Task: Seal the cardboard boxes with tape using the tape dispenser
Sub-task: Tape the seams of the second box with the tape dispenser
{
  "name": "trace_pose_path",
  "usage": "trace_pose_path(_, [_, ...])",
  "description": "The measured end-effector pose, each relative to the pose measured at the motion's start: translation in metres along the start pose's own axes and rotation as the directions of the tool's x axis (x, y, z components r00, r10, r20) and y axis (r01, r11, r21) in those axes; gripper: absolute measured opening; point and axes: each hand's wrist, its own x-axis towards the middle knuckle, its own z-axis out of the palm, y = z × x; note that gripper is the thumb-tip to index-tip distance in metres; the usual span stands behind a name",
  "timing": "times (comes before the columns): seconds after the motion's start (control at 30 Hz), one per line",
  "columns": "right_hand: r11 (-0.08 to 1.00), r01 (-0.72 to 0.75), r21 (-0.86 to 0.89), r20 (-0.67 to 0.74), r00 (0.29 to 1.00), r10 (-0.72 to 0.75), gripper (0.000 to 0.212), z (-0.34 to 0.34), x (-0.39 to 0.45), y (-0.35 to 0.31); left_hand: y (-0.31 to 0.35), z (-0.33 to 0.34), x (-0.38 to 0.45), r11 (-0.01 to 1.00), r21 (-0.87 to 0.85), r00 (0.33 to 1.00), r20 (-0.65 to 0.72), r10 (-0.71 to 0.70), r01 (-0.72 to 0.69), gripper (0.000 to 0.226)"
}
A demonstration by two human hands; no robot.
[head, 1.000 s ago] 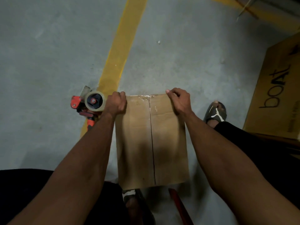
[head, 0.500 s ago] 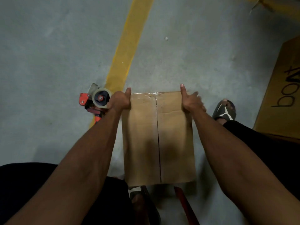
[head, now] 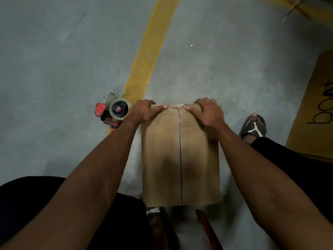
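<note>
Box: the small cardboard box lies on the concrete floor between my forearms, its flaps meeting along a centre seam that runs toward me.
Tape: a strip of clear tape shines across the far edge, over the seam's end.
Change: half a second ago my hands clasped the box's far corners from the sides; now both have come onto the top, thumbs drawn in toward the seam.
Left grip: my left hand lies open, thumb pressing the tape flat, fingers over the far edge.
Right grip: my right hand is open too, pressing beside the seam.
Meaning: I judge I am rubbing the tape end down; the long seam looks untaped.
Dispenser: the red tape dispenser rests on the floor just left of my left hand, unheld.
</note>
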Motion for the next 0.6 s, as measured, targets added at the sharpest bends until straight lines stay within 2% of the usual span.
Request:
trace_pose_path(0.07, [0.925,-0.047,0.376,-0.058,0.995,0.075,0.050,0.001,-0.005,0.012,-0.006,0.005,0.003,0.973,-0.223,0.998,0.013,-0.067,0.068,0.074])
trace_pose_path(0.1, [0.863,-0.061,0.502,-0.096,0.987,0.126,0.041,0.005,-0.006,0.017,-0.009,0.013,0.005,0.941,-0.328,0.996,-0.011,-0.088,0.080,0.070])
trace_pose_path(0.13, [0.833,-0.060,0.550,-0.131,0.979,0.156,0.038,0.009,-0.008,0.020,-0.011,0.020,0.004,0.912,-0.404,0.994,-0.054,-0.099,0.069,0.067])
trace_pose_path(0.2, [0.873,-0.043,0.486,-0.164,0.977,0.139,0.042,0.018,-0.013,0.022,-0.011,0.030,-0.001,0.914,-0.403,0.983,-0.153,-0.104,0.034,0.073])
trace_pose_path(0.27, [0.934,-0.056,0.353,-0.137,0.984,0.111,0.058,0.026,-0.019,0.020,-0.007,0.035,-0.008,0.983,-0.182,0.966,-0.250,-0.070,0.024,0.082])
trace_pose_path(0.33, [0.931,-0.158,0.328,-0.074,0.979,0.192,0.069,0.028,-0.031,0.014,0.000,0.039,-0.017,0.995,0.029,0.944,-0.322,-0.079,0.093,0.088])
trace_pose_path(0.37, [0.926,-0.192,0.324,-0.044,0.975,0.218,0.071,0.029,-0.041,0.011,0.005,0.041,-0.023,0.990,0.063,0.936,-0.338,-0.096,0.125,0.089])
trace_pose_path(0.47, [0.930,-0.256,0.262,0.062,0.967,0.249,0.073,0.033,-0.083,0.006,0.010,0.062,-0.058,0.992,0.058,0.952,-0.294,-0.087,0.108,0.080])
trace_pose_path(0.6, [0.893,-0.405,0.199,0.200,0.908,0.368,0.078,0.048,-0.153,-0.001,0.002,0.092,-0.129,0.984,-0.131,0.986,-0.103,-0.131,0.117,0.076])
